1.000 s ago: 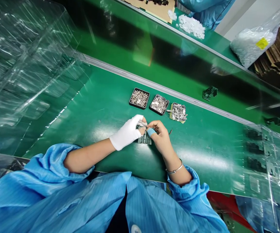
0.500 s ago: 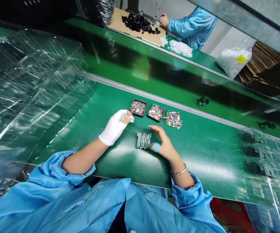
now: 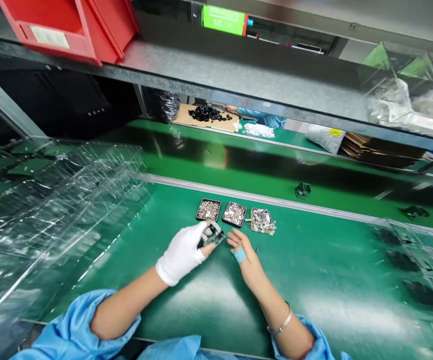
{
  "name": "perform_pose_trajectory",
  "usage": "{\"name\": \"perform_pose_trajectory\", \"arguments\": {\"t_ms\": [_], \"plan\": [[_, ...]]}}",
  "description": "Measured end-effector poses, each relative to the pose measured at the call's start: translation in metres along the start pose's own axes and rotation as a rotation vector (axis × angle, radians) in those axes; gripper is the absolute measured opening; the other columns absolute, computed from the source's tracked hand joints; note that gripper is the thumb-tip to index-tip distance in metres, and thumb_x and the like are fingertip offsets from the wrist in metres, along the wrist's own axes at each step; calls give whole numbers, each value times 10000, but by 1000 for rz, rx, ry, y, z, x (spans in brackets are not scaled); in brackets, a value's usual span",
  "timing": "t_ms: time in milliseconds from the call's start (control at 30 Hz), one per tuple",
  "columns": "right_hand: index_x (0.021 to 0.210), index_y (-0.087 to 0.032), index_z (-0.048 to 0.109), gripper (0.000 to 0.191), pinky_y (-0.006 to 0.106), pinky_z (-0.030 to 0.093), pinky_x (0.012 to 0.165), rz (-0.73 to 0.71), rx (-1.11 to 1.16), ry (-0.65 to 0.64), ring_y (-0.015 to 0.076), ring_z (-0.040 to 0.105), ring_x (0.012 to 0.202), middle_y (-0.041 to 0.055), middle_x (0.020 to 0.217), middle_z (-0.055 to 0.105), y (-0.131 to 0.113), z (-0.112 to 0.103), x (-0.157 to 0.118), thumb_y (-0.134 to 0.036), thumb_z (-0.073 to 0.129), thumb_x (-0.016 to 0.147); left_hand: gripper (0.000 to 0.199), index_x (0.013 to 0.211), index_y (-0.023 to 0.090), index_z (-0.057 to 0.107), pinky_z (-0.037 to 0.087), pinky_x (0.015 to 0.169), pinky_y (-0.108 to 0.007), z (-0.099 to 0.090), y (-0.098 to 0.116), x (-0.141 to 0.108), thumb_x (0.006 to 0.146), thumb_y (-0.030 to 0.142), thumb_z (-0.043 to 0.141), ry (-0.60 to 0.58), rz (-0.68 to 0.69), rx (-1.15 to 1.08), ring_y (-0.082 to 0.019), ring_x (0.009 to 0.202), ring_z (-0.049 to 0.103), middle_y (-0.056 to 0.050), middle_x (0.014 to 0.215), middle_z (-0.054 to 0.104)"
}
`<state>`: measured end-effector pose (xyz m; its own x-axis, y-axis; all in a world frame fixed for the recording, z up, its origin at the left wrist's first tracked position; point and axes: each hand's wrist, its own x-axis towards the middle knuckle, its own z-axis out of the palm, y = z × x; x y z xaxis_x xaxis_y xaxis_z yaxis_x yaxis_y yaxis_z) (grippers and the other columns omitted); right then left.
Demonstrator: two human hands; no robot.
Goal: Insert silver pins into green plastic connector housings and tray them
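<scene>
In a white glove with bare fingertips, my left hand (image 3: 186, 250) grips a small dark plastic part with metal bits (image 3: 211, 235), raised over the green table and tilted. My right hand (image 3: 244, 252), with a blue band round one finger, is just right of that part, fingers apart and holding nothing. Beyond the hands are two black square trays of small shiny metal pieces, a left tray (image 3: 198, 217) and a middle tray (image 3: 225, 220). Right of them lies a yellowish tray (image 3: 254, 229) heaped with longer metal pieces.
Stacked clear plastic trays (image 3: 99, 200) stand on the left; more clear trays (image 3: 407, 245) with dark parts lie right. A metal shelf (image 3: 239, 65) with a red bin (image 3: 107, 30) crosses above. Dark parts (image 3: 302, 190) rest on the green strip behind. A co-worker's blue sleeve (image 3: 265, 118) shows beyond.
My left hand has taken hold of the dark part, which lay on the table, and lifted it. My right hand is now apart from it. The camera view has tilted upward.
</scene>
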<state>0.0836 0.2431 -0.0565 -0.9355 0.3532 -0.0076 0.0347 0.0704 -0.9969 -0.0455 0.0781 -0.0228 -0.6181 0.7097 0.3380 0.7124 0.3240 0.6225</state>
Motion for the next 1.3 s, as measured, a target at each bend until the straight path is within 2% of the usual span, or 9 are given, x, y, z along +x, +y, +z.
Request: {"name": "perform_pose_trajectory", "arguments": {"t_ms": [167,367,567,700,833,933,1033,1133,1300], "plan": [[1271,-214,494,478,441,489,951,11,-220,44,239,616,1077,148,1295,575,9,-27,-20,-393,563,832,494,1272,178,487,480,953,-349,-47,-62,90,835,401,546,312,-353,87,-249,1078,601,-86,1174,629],[1268,-227,504,414,357,513,909,-111,-397,-62,177,620,991,96,1227,575,11,-24,-27,-268,496,856,537,1317,127,470,411,1026,-453,-57,-129,187,872,422,525,288,-665,398,-347,1219,502,-196,1270,551],[1248,-204,521,391,294,550,808,-204,-486,-57,164,639,911,89,1093,610,6,-27,-30,-225,475,859,546,1232,67,528,469,912,-520,-68,-145,211,784,353,651,231,-813,381,-420,1122,556,-283,1178,573],[1235,-202,538,394,275,560,781,-277,-528,-73,162,658,871,74,1013,631,-1,-27,-33,-186,474,846,600,1321,36,434,458,972,-455,-74,-122,214,815,299,621,256,-711,336,-364,1186,534,-293,1308,491],[1212,-208,559,365,272,571,755,-317,-559,-107,171,674,843,69,965,653,-2,-26,-33,-186,469,859,451,1316,94,468,444,1020,-327,-55,-66,179,891,244,485,220,-489,236,-233,1198,545,-160,1326,539],[1168,-220,588,313,288,582,757,-385,-589,-142,188,689,852,81,982,672,4,-30,-35,-214,457,884,293,1125,207,638,475,967,-274,-42,-17,107,852,289,569,107,-299,161,-181,1071,611,-31,1150,663],[1133,-244,609,291,302,591,770,-487,-629,-223,215,694,938,88,1055,685,14,-36,-34,-219,448,891,266,1018,206,683,494,885,-318,-55,23,27,904,362,501,-80,80,219,-199,934,648,-47,978,702],[1138,-254,615,310,293,600,741,-597,-676,-422,221,704,936,80,1059,702,24,-38,-27,-210,470,868,335,1009,198,683,478,858,-339,-103,35,-35,938,385,413,-30,41,434,-212,912,646,-66,957,700],[1135,-251,631,351,297,603,729,-692,-779,-626,230,712,930,76,1067,712,28,-26,-11,-188,491,819,332,924,180,679,469,772,-361,-233,-13,-102,905,308,374,100,-587,961,-248,854,628,-84,903,671]]}}
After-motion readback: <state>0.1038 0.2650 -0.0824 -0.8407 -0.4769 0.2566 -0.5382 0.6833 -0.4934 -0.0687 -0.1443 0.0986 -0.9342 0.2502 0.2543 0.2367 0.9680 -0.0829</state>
